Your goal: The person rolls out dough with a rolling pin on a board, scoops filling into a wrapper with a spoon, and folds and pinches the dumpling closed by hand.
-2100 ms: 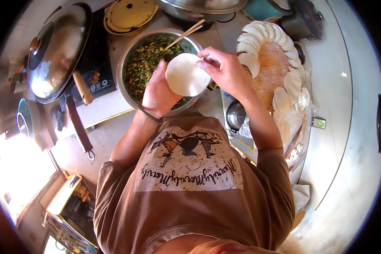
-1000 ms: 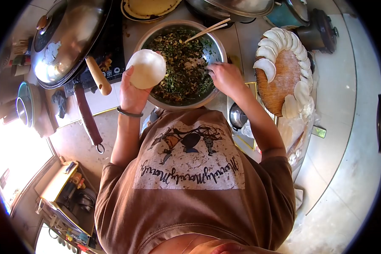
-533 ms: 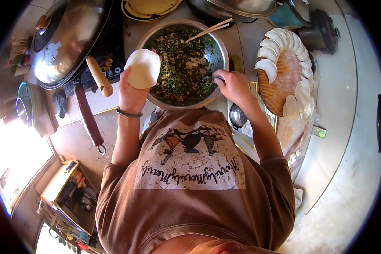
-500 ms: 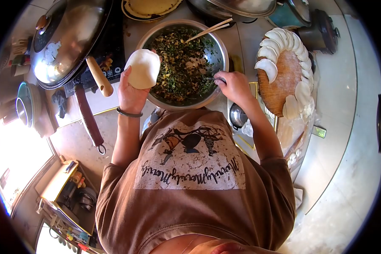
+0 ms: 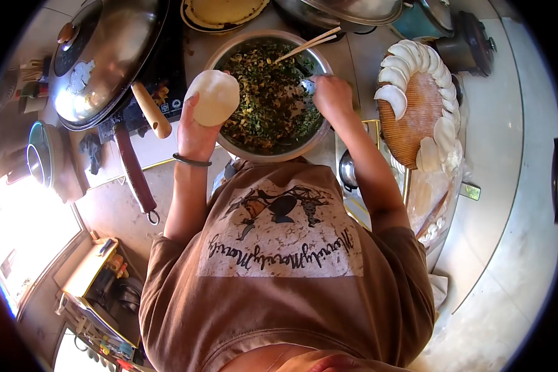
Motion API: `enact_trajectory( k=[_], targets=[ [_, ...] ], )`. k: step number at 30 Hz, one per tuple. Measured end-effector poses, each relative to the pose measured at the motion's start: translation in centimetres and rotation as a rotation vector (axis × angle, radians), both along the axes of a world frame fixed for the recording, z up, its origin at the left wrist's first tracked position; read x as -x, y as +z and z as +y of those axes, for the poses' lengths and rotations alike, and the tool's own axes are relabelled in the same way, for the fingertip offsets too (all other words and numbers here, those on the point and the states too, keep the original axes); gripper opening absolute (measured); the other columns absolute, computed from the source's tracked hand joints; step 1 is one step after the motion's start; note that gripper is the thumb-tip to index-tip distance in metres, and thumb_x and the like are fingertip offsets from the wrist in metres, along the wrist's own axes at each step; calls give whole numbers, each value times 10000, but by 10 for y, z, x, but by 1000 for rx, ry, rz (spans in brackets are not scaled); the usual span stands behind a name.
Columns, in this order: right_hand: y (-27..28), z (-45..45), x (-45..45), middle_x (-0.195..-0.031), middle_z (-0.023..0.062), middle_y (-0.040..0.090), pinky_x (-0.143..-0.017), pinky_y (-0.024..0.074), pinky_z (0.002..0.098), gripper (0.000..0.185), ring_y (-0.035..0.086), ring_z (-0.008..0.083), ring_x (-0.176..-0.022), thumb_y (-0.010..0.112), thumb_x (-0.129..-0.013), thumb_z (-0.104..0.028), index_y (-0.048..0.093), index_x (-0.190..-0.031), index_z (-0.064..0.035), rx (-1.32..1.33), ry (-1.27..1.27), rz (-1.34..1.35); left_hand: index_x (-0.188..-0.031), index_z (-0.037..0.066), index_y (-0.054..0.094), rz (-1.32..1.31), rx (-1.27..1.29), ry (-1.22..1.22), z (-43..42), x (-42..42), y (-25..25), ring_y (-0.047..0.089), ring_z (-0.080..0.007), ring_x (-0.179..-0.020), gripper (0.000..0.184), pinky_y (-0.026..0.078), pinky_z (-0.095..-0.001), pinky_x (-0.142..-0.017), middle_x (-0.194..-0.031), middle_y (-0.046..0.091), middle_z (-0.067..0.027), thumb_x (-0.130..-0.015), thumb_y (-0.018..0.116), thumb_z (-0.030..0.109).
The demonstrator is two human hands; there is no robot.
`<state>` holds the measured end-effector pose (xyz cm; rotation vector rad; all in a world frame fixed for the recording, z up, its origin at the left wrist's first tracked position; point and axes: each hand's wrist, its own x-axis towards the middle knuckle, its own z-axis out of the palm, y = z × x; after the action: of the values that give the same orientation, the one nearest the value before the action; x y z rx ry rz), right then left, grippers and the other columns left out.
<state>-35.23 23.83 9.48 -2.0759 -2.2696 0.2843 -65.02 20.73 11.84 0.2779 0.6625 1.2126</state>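
My left hand (image 5: 195, 137) holds up a round dough wrapper (image 5: 214, 98), thumb at its edge, beside the left rim of a steel mixing bowl (image 5: 320, 133). A chopped green and yellow-brown filling (image 5: 263, 99) fills the bowl. My right hand (image 5: 333, 96) is closed over the bowl's right side. A shiny metal piece, apparently a spoon (image 5: 308, 85), shows at its fingers; the rest of it is hidden. A pair of chopsticks (image 5: 307, 44) leans in the filling across the back rim.
On the right, a woven tray (image 5: 418, 108) carries an arc of folded dumplings (image 5: 437, 65). Flat wrappers (image 5: 428, 154) lie near its front. A lidded pan (image 5: 102, 59) stands at left, its brown handle (image 5: 133, 167) jutting toward me. A yellow plate (image 5: 223, 12) lies behind the bowl.
My right hand has moved from the bowl's right rim up and inward over the filling, and the shiny metal piece now shows. My left hand still holds the wrapper, slightly further right.
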Motion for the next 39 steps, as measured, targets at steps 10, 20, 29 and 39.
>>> enact_trajectory(
  k=[10, 20, 29, 39],
  targets=[
    [-44, -6, 11, -854, 146, 740, -710, 525, 371, 250, 700, 265, -797, 615, -896, -40, 771, -1092, -45, 426, 8, 742, -1496, -33, 382, -22, 8, 67, 1, 0, -6, 463, -337, -1406, 604, 372, -457, -1185, -1511, 475, -218, -1014, 485, 317],
    [43, -40, -4, -722, 61, 645, -621, 477, 282, 265, 567, 107, -647, 602, -982, -71, 730, -1210, -30, 309, -87, 962, -1447, 2, 452, 17, 286, -53, 14, -37, -29, 493, -330, -1368, 516, 393, -476, -1163, -1445, 537, -182, -1045, 461, 324],
    [39, -86, 50, -849, 86, 614, -573, 552, 359, 422, 648, 227, -626, 676, -843, 5, 705, -1257, -75, -400, 159, 474, -1397, 26, 503, -138, 277, -134, 29, -81, -34, 538, -300, -1316, 459, 403, -466, -1145, -1382, 594, -153, -1082, 331, 312],
    [2, -51, 17, -870, 193, 709, -707, 589, 449, 253, 711, 370, -778, 614, -852, -67, 748, -1064, -31, 84, -4, 44, -1364, 17, 530, -131, 262, -14, 22, -32, -45, 599, -307, -1238, 430, 476, -452, -1071, -1320, 628, -151, -1082, 387, 309]
  ],
)
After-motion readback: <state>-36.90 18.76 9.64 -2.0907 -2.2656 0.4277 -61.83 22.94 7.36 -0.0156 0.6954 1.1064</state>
